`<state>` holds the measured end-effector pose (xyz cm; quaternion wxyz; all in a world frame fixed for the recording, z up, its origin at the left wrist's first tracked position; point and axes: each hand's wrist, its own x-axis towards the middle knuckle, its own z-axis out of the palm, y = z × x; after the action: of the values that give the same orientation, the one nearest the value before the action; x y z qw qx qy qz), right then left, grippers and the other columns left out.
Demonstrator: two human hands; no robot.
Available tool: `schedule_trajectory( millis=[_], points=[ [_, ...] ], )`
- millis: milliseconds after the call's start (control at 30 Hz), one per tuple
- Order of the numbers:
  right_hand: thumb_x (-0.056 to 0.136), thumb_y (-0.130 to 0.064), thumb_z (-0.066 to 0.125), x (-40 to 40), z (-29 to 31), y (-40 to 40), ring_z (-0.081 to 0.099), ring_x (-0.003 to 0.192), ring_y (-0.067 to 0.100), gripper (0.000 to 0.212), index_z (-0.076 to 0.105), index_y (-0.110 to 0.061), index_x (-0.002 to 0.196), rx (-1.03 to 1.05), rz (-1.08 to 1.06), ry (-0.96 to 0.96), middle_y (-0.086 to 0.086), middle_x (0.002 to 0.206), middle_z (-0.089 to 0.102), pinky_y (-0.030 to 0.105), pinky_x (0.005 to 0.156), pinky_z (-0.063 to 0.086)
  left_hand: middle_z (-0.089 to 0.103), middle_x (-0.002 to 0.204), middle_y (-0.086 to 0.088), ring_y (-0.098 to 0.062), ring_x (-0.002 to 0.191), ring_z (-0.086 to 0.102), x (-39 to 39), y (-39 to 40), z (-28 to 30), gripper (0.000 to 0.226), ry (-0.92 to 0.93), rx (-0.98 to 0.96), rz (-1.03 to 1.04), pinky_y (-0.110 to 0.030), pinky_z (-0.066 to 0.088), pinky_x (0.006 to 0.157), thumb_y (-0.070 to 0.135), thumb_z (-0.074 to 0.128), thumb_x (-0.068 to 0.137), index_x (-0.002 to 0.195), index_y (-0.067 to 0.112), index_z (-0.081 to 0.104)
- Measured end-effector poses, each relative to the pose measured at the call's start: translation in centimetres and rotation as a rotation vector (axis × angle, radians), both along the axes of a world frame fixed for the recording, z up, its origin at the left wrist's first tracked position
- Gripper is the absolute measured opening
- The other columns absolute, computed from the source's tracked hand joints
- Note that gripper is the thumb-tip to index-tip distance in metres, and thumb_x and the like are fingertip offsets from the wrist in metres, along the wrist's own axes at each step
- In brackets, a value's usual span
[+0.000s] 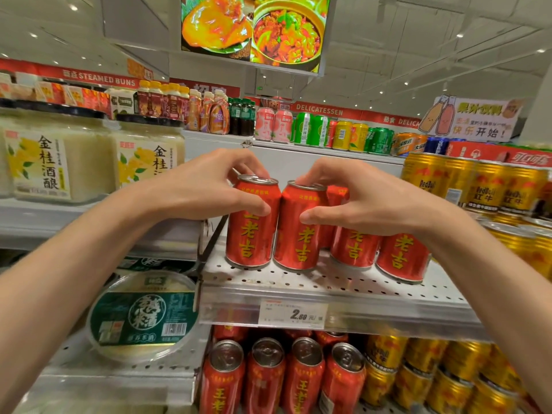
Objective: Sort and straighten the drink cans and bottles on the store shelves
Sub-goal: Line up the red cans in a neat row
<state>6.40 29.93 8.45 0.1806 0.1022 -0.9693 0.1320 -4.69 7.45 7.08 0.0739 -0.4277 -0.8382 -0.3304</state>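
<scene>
Left hand [206,186] gripping leftmost red can [252,222], right hand [358,198] gripping next can [298,225], frame centre, on shelf [298,282].

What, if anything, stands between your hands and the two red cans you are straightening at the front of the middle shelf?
Nothing visible does. The left hand already grips the leftmost red can and the right hand grips the second red can beside it. The two cans touch near their tops, and the perforated shelf in front of them is bare.
</scene>
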Motion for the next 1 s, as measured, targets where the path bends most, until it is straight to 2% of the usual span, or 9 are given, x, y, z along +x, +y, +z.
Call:
schedule_trajectory(
  millis=[167,267,333,400,467,567,700,867,1000],
  points=[
    [0.082,-0.053,0.075,0.3,0.3,-0.2,0.063,0.116,0.006,0.04,0.067,-0.034,0.117,-0.007,-0.017,-0.005,-0.013,0.128,0.068,0.039,0.103,0.051,0.058,0.114,0.015,-0.002,0.102,0.059,0.5,0.1,-0.1,0.044,0.017,-0.017,0.029,-0.021,0.047,0.072,0.046,0.078,0.079,0.117,0.038,0.058],
    [0.09,-0.052,0.067,0.5,0.6,-0.3,0.058,0.116,0.004,0.035,0.071,-0.032,0.119,0.011,-0.032,0.041,-0.017,0.125,0.063,0.032,0.102,0.046,0.057,0.117,0.015,-0.001,0.097,0.059,0.9,-0.1,0.0,0.044,0.046,-0.047,0.036,-0.024,0.048,0.076,0.046,0.076,0.081,0.119,0.038,0.056],
    [0.097,-0.046,0.061,0.7,0.8,-0.4,0.057,0.116,0.003,0.032,0.071,-0.033,0.124,0.04,-0.026,0.025,-0.017,0.126,0.062,0.024,0.096,0.044,0.052,0.124,0.013,-0.003,0.103,0.056,1.3,0.0,0.1,0.048,0.077,-0.084,0.039,-0.026,0.045,0.081,0.048,0.075,0.081,0.122,0.037,0.054],
    [0.102,-0.04,0.055,1.1,0.8,-0.1,0.054,0.122,0.001,0.036,0.063,-0.034,0.136,0.052,-0.012,-0.051,-0.017,0.136,0.06,0.017,0.097,0.04,0.044,0.134,0.011,-0.008,0.116,0.048,1.7,0.2,0.3,0.057,0.13,-0.139,0.051,-0.029,0.038,0.091,0.053,0.073,0.081,0.13,0.039,0.049],
    [0.104,-0.035,0.052,1.9,0.7,0.5,0.05,0.13,0.001,0.041,0.053,-0.034,0.145,0.016,-0.027,-0.095,-0.016,0.146,0.055,0.02,0.105,0.039,0.041,0.142,0.01,-0.007,0.121,0.042,2.1,0.6,0.5,0.064,0.166,-0.179,0.05,-0.03,0.037,0.093,0.058,0.069,0.082,0.138,0.041,0.042],
    [0.105,-0.03,0.049,3.3,1.2,2.2,0.048,0.131,0.0,0.04,0.051,-0.032,0.145,-0.034,-0.117,0.018,-0.015,0.146,0.054,0.027,0.111,0.038,0.042,0.148,0.01,-0.004,0.121,0.04,2.7,1.8,0.9,0.065,0.209,-0.214,0.032,-0.028,0.038,0.097,0.061,0.065,0.084,0.141,0.04,0.042],
    [0.101,-0.046,0.051,4.6,1.4,4.0,0.055,0.126,0.009,0.041,0.058,-0.028,0.138,0.086,-0.3,0.054,-0.01,0.14,0.059,0.027,0.1,0.043,0.048,0.146,0.01,-0.009,0.124,0.049,3.6,4.0,1.4,0.069,0.28,-0.223,0.014,-0.031,0.043,0.1,0.068,0.06,0.083,0.142,0.037,0.045],
    [0.091,-0.06,0.06,5.0,-0.6,3.7,0.062,0.113,0.02,0.051,0.056,-0.027,0.13,0.159,-0.391,0.036,0.0,0.132,0.064,0.04,0.093,0.054,0.06,0.138,0.008,-0.012,0.119,0.057,3.6,5.8,0.9,0.064,0.368,-0.252,0.052,-0.035,0.049,0.093,0.075,0.056,0.082,0.135,0.037,0.055],
    [0.089,-0.06,0.063,4.7,-0.2,3.7,0.063,0.112,0.023,0.05,0.055,-0.028,0.127,0.144,-0.4,0.039,0.002,0.132,0.065,0.04,0.093,0.054,0.063,0.134,0.006,-0.013,0.111,0.059,3.3,5.5,1.2,0.055,0.245,-0.22,0.007,-0.031,0.047,0.085,0.062,0.066,0.084,0.133,0.037,0.059]
  ],
)
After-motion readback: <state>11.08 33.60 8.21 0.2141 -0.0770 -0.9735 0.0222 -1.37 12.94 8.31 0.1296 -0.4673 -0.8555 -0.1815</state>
